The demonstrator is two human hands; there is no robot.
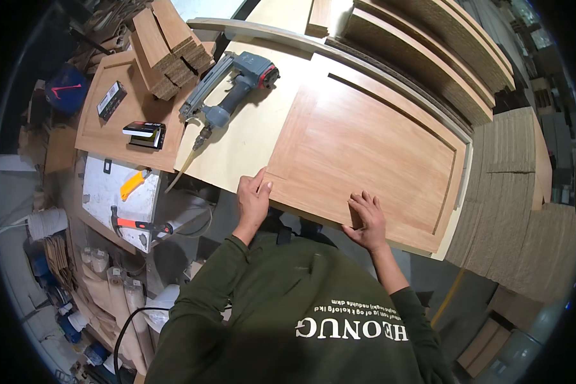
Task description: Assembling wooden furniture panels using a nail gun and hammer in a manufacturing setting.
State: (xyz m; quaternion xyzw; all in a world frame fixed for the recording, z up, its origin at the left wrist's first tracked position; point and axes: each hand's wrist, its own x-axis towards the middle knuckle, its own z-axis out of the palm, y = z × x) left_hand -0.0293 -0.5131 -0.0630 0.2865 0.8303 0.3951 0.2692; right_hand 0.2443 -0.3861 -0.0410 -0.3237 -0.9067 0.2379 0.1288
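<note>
A light-brown wooden cabinet door panel [371,153] with a raised frame lies flat in front of me, on a pale board [256,131]. My left hand [254,201] is closed at the panel's near left corner, thumb and index finger against its edge; the other fingers are partly hidden. Along the near edge, my right hand [367,223] rests with its fingers laid on the panel's surface and its thumb by the rim. Beyond my left hand, a grey pneumatic nail gun [230,89] lies on the pale board, a hose at its handle.
Left stands another panel [125,137] bearing two small boxes and stacked wood strips [163,48]. A yellow utility knife [134,184] and a hammer [141,224] lie on a white surface. A curved strip [262,27] borders the far side; stacked boards [499,166] stand right.
</note>
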